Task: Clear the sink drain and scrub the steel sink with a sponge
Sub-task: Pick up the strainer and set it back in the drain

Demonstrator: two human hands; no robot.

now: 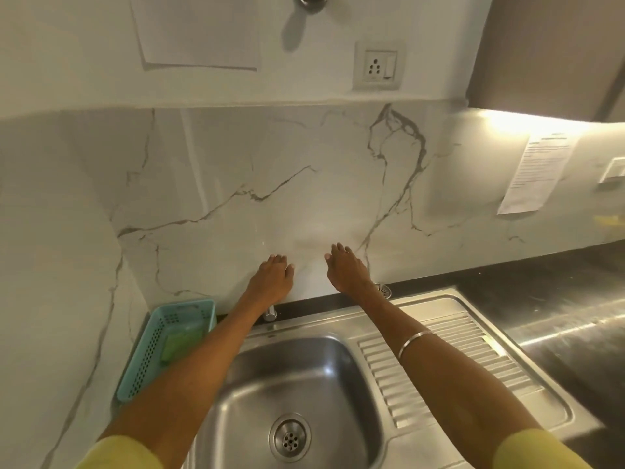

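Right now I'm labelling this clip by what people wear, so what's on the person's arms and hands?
Both arms are bare up to short yellow sleeves. A thin silver bangle circles the right forearm, and the right hand seems to carry a ring. The left hand shows nothing worn.

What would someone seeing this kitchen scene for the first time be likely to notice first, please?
Probably the two bare arms stretched over the steel sink, with the left hand and right hand open and holding nothing, up by the marble-patterned backsplash. Next the round drain at the bottom of the basin, and the green sponge lying in the turquoise basket left of the sink.
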